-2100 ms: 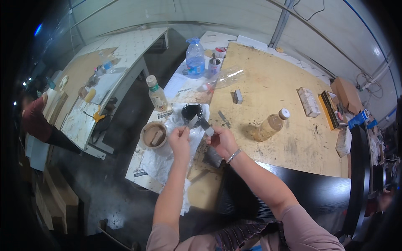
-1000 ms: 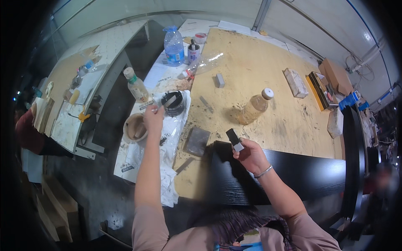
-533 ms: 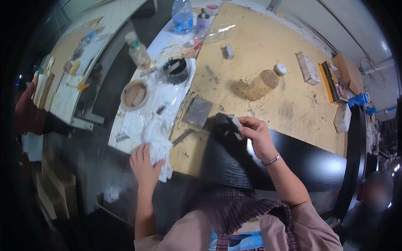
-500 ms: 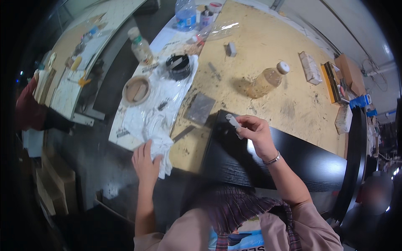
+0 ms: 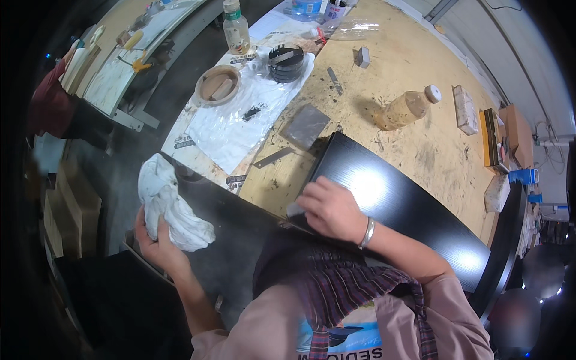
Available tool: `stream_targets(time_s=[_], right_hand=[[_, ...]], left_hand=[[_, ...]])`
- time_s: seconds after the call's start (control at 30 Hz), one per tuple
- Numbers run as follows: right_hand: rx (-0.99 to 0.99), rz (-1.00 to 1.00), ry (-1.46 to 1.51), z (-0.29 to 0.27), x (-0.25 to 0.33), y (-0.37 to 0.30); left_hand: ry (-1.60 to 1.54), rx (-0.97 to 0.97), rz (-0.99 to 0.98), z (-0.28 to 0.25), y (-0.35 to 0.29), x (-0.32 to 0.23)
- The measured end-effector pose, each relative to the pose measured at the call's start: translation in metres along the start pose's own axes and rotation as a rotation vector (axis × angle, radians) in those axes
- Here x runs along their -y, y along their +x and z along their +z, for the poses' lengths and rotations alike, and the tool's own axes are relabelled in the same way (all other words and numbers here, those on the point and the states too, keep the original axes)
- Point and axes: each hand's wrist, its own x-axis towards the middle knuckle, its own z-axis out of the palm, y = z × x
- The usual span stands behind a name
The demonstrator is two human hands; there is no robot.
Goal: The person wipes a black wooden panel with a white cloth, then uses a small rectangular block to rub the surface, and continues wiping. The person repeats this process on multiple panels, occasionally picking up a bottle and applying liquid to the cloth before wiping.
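My left hand (image 5: 159,243) grips a crumpled white cloth (image 5: 171,213), held up off the table's front left side, over the floor. At the near left end of a glossy black wooden board (image 5: 408,222), my right hand (image 5: 333,210) is closed on a small folded pale grey piece (image 5: 294,210); only a bit of it shows past the fingers. The board lies across the table's front edge and shows wood grain. Left of it are a flat grey square pad (image 5: 306,127) and a thin dark metal strip (image 5: 274,158).
A plastic bottle of yellowish liquid (image 5: 405,112) stands beyond the board. On white sheeting at the left are a round wooden-coloured bowl (image 5: 204,90), a black tub (image 5: 286,69) and another bottle (image 5: 236,33). A grey block (image 5: 362,57) sits farther back. Someone in a dark red sleeve (image 5: 51,108) is at far left.
My left hand has lifted the white cloth off the table and moved it left. My right hand has lowered from above the board to its near left end, with the grey piece.
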Motion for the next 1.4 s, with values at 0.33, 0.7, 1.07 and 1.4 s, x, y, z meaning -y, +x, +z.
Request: stream_targets(time_s=[0.33, 0.7, 1.07, 1.4], right_hand=[[0.039, -0.038, 0.003, -0.013, -0.014, 0.011], [-0.427, 0.427, -0.330, -0.032, -0.145, 0.040], [-0.976, 0.871, 0.403, 0.007, -0.170, -0.008], [-1.001, 0.856, 0.280, 0.006, -0.168, -0.004]], left_hand=[[0.007, 0.106, -0.081, 0.008, -0.041, -0.002], [0.067, 0.351, 0.000, 0.024, -0.052, -0.026], [0.351, 1.075, 0.381, 0.187, -0.093, -0.048], [0.620, 1.023, 0.557, 0.240, -0.077, -0.039]])
